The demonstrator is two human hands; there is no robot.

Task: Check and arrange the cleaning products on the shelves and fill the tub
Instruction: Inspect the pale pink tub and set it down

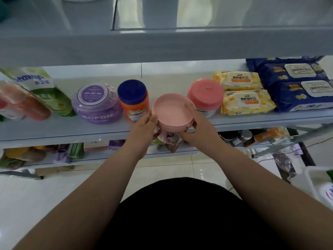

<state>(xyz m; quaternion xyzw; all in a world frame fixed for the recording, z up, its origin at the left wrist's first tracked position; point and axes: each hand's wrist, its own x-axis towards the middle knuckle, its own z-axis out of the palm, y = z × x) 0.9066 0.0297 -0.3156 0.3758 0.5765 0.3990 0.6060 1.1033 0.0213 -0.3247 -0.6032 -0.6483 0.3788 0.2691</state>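
Pink-lidded jar [173, 115] is held in both hands just in front of the middle shelf [72, 127]. It is upright, lid up, and its base hangs below the shelf's front edge, not resting on it.

Left hand [144, 131] grips the jar's left side. The thumb lies against the lid rim and the fingers [156, 134] curl under the body, clamped on it. Right hand [200, 131] grips the right side the same way, fingers wrapped round the lower body and closed tight on the jar. The label is mostly hidden by the fingers and can't be read.

On the shelf behind, left to right:
- Reddish pouch [21, 103], leaning.
- Green pouch [45, 91], leaning beside it.
- Purple round container [96, 103].
- Orange jar with blue lid [134, 100], just left of the held jar.
- Second pink-lidded jar [205, 94], just right of the held jar.
- Two yellow wipe packs [246, 101], lying flat one behind the other.
- Dark blue wipe packs [297, 83], stacked at the far right.

Lower shelf [108, 156] holds mixed packets and bottles, too blurred to name. White tub [313, 179] sits at the lower right on the tiled floor, with a white bottle partly showing in it.
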